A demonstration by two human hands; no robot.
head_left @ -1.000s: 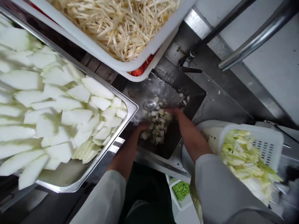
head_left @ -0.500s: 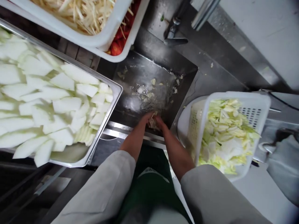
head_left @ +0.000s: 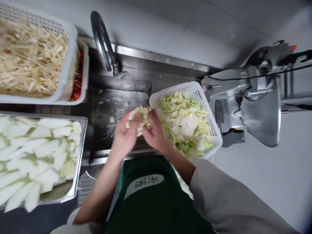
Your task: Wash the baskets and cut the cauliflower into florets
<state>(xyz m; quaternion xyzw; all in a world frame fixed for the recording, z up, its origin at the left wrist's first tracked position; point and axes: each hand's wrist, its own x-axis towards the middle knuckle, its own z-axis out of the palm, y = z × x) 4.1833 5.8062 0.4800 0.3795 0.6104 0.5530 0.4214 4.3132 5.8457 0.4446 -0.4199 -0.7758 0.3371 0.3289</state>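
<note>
Between my two hands is a clump of chopped cabbage [head_left: 139, 114], pale yellow and white, held above the right side of the metal sink [head_left: 102, 112]. My left hand [head_left: 125, 135] curls round it from the left, and my right hand [head_left: 156, 131] closes on it from the right. Just right of my right hand stands a white perforated basket [head_left: 214, 130] full of cut cabbage [head_left: 187, 125]. Small cabbage scraps and water lie on the sink bottom.
A curved tap [head_left: 101, 42] rises behind the sink. To the left are a metal tray [head_left: 81, 143] of sliced pale-green gourd-like pieces, and a basket [head_left: 69, 61] of thin pale strips on a tub with red contents. A metal slicing machine [head_left: 258, 97] stands at the right.
My hands have risen from low in the sink with the cabbage and moved right toward the basket. The view has swung, so the slicing machine now shows more fully.
</note>
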